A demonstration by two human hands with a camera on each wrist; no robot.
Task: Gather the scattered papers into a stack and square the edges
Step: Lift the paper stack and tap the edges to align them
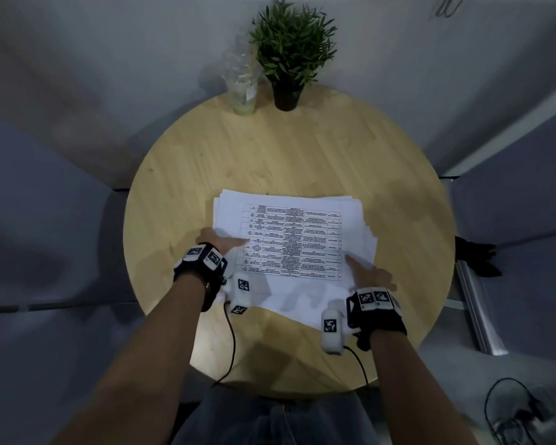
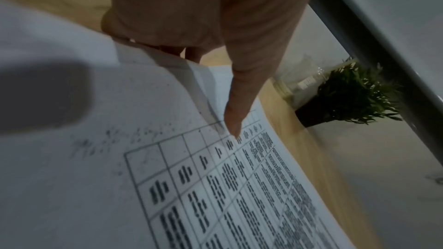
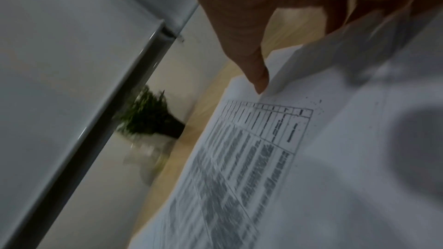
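Observation:
A loose stack of white papers (image 1: pixel 289 239) lies in the middle of the round wooden table (image 1: pixel 270 149); the top sheet carries a printed grid. Sheet edges fan out unevenly at the right side and the far left corner. My left hand (image 1: pixel 219 241) grips the stack's left edge, its thumb (image 2: pixel 239 101) on the top sheet (image 2: pixel 120 158) and its fingers tucked beneath. At the right edge my right hand (image 1: pixel 365 272) does the same, with the thumb (image 3: pixel 249 60) pressing on the papers (image 3: pixel 335 158) and the fingers under lifted sheets.
A potted green plant (image 1: pixel 289 59) and a clear plastic cup (image 1: pixel 243 91) stand at the table's far edge. Grey partition walls close in behind and on both sides. Cables hang from both wrists over the near edge.

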